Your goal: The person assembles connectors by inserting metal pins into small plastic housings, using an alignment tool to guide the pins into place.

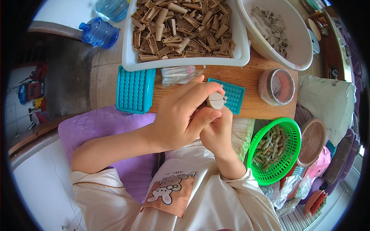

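My left hand (179, 111) is closed around a beige plastic cylinder (215, 101), its round end facing up with a seam line across it. My right hand (218, 131) presses in from below against the same cylinder, its fingers partly hidden behind the left hand. Just beyond the hands lies a small teal tray (234, 96) with rows of round hollows and a few little white pieces at its near left. A white bin (186, 62) holds many brown half-round plastic shells (185, 30) at the table's far side.
On the wooden table (252, 82) are stacked teal trays (135, 90), a plastic bag of thin strips (177, 75) and a round tub (276, 87). A white basin (296, 57) holds small clear parts. A green basket (295, 154) with brown-green pieces stands right, beside a brown basket (312, 140).
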`<action>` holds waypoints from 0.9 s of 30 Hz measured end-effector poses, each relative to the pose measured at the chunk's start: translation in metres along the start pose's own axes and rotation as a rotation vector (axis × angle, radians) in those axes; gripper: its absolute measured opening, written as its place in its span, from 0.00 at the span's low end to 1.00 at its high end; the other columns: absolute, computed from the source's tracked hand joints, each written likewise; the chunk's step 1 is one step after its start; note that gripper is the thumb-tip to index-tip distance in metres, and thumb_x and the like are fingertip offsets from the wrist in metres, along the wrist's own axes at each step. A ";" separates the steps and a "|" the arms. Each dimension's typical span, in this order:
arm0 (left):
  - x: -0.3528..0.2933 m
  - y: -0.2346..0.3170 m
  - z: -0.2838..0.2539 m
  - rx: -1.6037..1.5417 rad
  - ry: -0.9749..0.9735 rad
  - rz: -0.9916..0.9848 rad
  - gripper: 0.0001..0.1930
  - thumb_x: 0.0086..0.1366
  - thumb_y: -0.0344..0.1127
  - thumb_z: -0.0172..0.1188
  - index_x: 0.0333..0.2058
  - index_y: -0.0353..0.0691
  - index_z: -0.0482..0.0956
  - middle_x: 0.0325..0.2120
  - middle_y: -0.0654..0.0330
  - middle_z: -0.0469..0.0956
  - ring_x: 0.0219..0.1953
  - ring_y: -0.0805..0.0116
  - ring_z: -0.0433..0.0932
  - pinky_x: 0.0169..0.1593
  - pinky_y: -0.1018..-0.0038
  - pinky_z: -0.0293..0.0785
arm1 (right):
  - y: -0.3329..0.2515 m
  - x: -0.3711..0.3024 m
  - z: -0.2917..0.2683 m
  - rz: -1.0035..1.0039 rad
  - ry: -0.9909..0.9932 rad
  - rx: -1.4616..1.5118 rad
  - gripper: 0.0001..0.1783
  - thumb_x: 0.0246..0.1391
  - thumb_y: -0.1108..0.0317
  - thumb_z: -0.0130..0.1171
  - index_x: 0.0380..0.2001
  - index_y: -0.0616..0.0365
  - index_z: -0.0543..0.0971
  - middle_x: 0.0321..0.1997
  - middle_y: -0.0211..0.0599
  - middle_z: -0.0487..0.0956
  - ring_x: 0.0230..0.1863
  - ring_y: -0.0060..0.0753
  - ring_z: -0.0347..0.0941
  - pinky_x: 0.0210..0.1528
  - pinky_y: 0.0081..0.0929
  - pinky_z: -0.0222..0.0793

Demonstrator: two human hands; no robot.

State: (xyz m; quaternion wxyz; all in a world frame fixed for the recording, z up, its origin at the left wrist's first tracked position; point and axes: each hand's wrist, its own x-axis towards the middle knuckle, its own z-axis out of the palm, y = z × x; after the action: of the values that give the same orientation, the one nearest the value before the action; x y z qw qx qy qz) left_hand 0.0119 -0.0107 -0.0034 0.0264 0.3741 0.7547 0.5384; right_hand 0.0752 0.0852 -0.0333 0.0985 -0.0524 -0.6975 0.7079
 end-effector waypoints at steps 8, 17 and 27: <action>-0.002 -0.005 0.002 -0.099 -0.080 -0.181 0.17 0.59 0.45 0.48 0.39 0.36 0.66 0.31 0.54 0.71 0.32 0.62 0.72 0.36 0.74 0.68 | 0.013 0.001 0.003 0.113 0.023 0.069 0.10 0.44 0.73 0.54 0.32 0.63 0.71 0.24 0.37 0.72 0.24 0.28 0.70 0.27 0.22 0.66; 0.010 -0.002 -0.010 -0.642 0.085 -0.777 0.22 0.63 0.51 0.35 0.46 0.39 0.61 0.29 0.61 0.68 0.27 0.79 0.71 0.23 0.89 0.65 | 0.038 0.035 -0.194 0.233 0.082 -0.887 0.09 0.44 0.70 0.54 0.30 0.62 0.75 0.25 0.41 0.76 0.29 0.31 0.73 0.31 0.26 0.67; 0.005 -0.009 -0.007 -0.708 -0.541 -0.841 0.16 0.65 0.44 0.36 0.47 0.45 0.63 0.34 0.66 0.67 0.32 0.80 0.63 0.34 0.84 0.62 | 0.101 0.078 -0.263 0.348 -0.286 -1.575 0.08 0.38 0.74 0.51 0.26 0.61 0.75 0.29 0.49 0.75 0.33 0.47 0.71 0.36 0.39 0.66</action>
State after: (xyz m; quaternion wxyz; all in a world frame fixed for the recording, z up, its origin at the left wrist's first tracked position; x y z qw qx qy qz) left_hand 0.0003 -0.0144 -0.0061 0.5500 0.1361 0.5795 0.5858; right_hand 0.0486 0.3584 -0.1352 -0.1684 -0.1229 -0.9779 0.0157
